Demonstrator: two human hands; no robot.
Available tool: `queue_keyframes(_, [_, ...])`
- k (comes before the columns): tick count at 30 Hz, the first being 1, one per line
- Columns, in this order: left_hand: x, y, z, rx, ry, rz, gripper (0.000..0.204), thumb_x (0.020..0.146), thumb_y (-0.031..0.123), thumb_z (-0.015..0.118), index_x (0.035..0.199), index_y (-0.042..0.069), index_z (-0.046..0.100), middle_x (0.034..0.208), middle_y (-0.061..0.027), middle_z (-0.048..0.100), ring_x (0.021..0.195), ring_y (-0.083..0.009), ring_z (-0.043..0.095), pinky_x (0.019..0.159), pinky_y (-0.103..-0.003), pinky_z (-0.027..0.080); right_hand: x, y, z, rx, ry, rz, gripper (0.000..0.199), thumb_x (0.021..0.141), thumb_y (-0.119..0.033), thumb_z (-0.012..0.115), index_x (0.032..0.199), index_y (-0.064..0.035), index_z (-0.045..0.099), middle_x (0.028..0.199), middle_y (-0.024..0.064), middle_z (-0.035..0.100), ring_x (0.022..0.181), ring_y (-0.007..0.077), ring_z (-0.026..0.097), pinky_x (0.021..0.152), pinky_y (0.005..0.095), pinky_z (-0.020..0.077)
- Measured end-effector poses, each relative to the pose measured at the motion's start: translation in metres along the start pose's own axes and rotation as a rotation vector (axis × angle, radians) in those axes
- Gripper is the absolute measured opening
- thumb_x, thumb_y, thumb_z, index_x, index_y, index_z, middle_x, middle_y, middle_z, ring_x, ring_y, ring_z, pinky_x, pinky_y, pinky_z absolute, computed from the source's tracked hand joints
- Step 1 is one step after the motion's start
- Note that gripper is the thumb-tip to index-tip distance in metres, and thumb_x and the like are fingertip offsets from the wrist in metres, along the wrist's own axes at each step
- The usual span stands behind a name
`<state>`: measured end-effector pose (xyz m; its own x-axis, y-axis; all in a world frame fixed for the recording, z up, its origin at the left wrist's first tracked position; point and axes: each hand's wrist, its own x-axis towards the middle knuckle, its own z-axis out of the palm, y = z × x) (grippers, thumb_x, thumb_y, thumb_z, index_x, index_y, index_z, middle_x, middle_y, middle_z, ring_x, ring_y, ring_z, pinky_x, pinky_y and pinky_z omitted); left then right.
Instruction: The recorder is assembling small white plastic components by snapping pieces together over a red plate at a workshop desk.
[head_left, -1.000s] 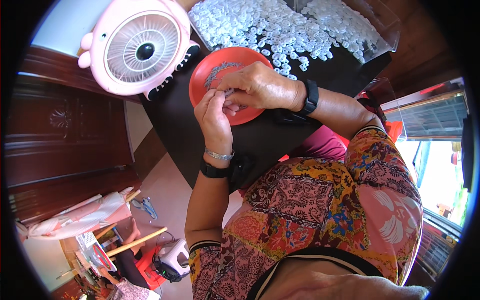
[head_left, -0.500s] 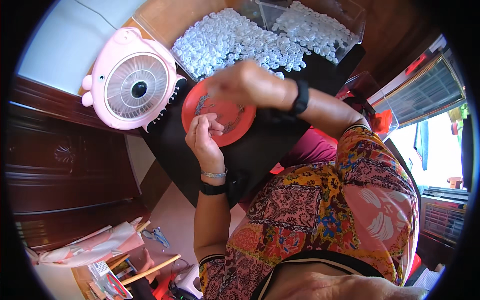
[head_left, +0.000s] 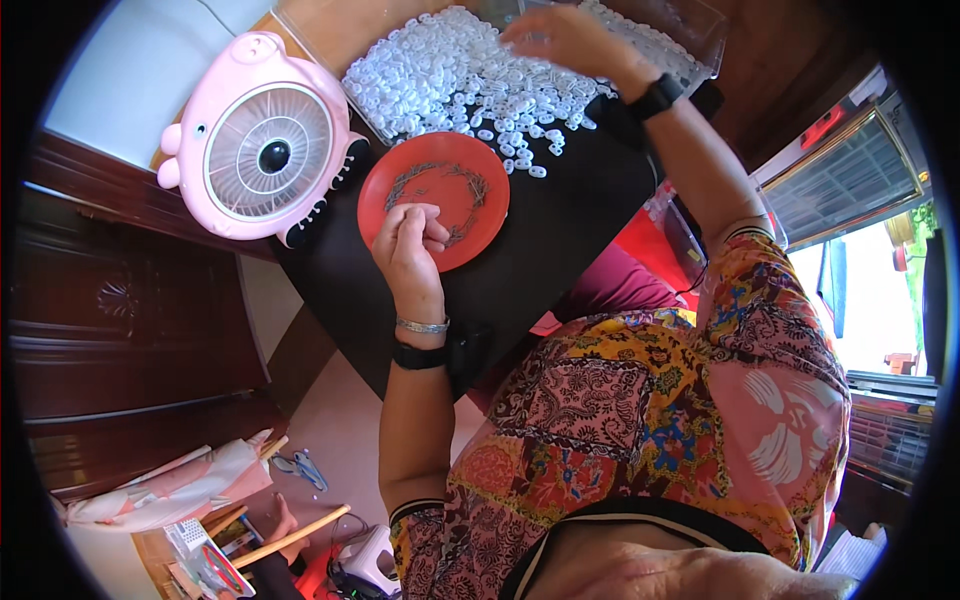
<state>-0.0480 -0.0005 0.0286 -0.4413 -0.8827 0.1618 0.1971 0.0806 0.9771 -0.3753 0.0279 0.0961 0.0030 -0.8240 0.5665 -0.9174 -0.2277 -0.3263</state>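
Observation:
A round red plate (head_left: 388,170) lies on the black tabletop, with many thin grey metal pins (head_left: 470,190) spread in a rough ring on it. Over its near edge I keep my left hand (head_left: 410,245), fingers curled in and thumb against them; whatever they may hold is hidden. My right hand (head_left: 575,42) is raised at the far side, over the heap of small white oval plastic pieces (head_left: 425,65), its fingers stretched out and nothing seen in them. Several of these pieces, each with holes, lie loose between heap and plate.
A pink pig-shaped fan (head_left: 270,155) stands left of the plate. Clear plastic bins (head_left: 705,45) hold white pieces along the far side. Dark wooden cabinets (head_left: 120,300) line the left. Slippers (head_left: 302,468) lie on the floor at lower left.
My right hand has swung from above the red plate away to the far right, over the white pieces. Several pieces now lie scattered nearer the plate. The left hand stays curled in place.

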Motion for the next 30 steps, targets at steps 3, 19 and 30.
queue_keyframes(3, [0.001,-0.003,0.000,0.005,-0.009,-0.007,0.022,0.089,0.015,0.050,0.080,0.000,0.062,0.063,-0.0033,0.056,0.057,-0.0105,0.053,0.052,-0.022,0.040,-0.003,-0.012,0.037,0.051,-0.194,0.060,0.022,0.083,-0.023,0.060,0.095,-0.0073,0.069,0.090,0.0115,0.068,0.085,0.0257,0.065,0.077,0.0358,0.0500])
queue_keyframes(19, [0.004,-0.003,-0.003,0.047,-0.028,-0.042,0.022,0.089,0.015,0.048,0.080,0.001,0.063,0.064,-0.0045,0.058,0.056,-0.0119,0.056,0.051,-0.022,0.041,0.006,-0.010,0.104,-0.201,-0.342,0.070,0.015,0.072,-0.019,0.060,0.078,-0.0044,0.062,0.076,0.0150,0.064,0.076,0.0335,0.062,0.067,0.0440,0.0473])
queue_keyframes(30, [0.006,-0.002,-0.008,0.009,-0.001,-0.028,0.023,0.090,0.017,0.049,0.081,0.000,0.062,0.065,-0.0047,0.058,0.057,-0.0122,0.056,0.051,-0.023,0.041,0.020,-0.037,0.072,-0.264,-0.539,0.038,0.017,0.071,-0.020,0.058,0.078,-0.0068,0.065,0.076,0.0126,0.065,0.072,0.0328,0.062,0.065,0.0426,0.0472])
